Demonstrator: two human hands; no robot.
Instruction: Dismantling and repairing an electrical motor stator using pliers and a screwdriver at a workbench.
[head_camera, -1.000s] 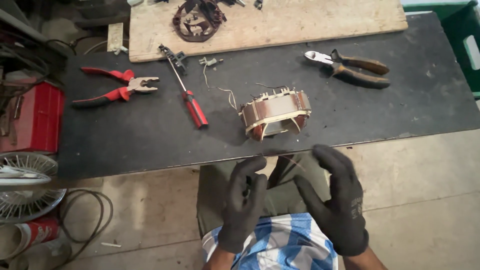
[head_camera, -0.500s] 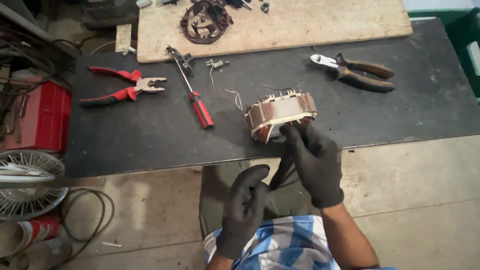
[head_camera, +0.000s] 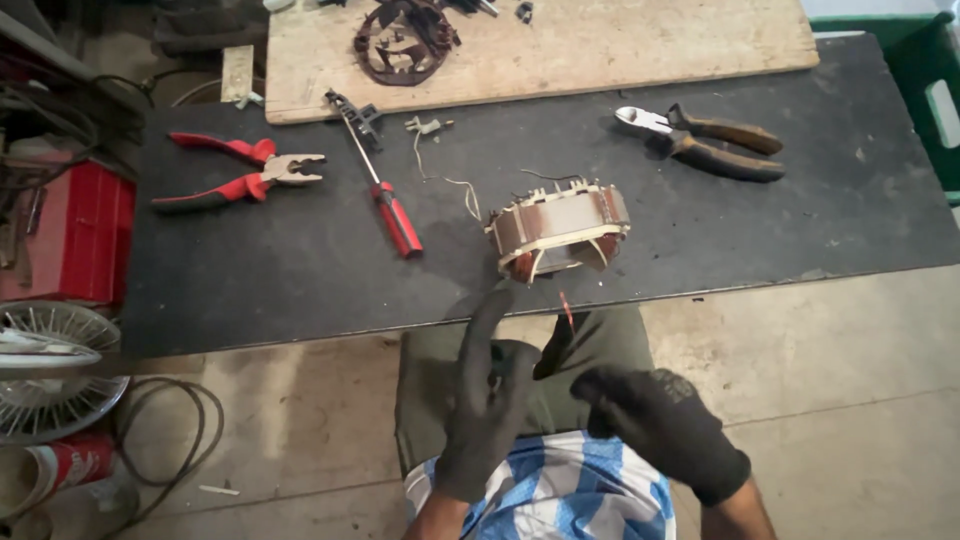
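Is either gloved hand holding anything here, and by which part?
Nothing is held. The left hand and right hand hover over the lap, apart from the stator on the bench.

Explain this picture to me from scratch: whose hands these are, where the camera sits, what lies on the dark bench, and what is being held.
The one picture comes from a camera worn on a person's head, looking down over their lap at a workbench. No machine is at work: the two black-gloved hands are the person's own. The left hand is raised with fingers up; the right hand is curled low over the lap. Neither holds anything that I can see.

On the dark bench, nearest the hands, sits a motor stator, a ring of metal plates with copper-coloured windings. To its left lie a red-handled screwdriver and red-handled pliers; to its right, side cutters with brown grips. A wooden board at the back carries a rusty round part. A red box stands at the left edge.
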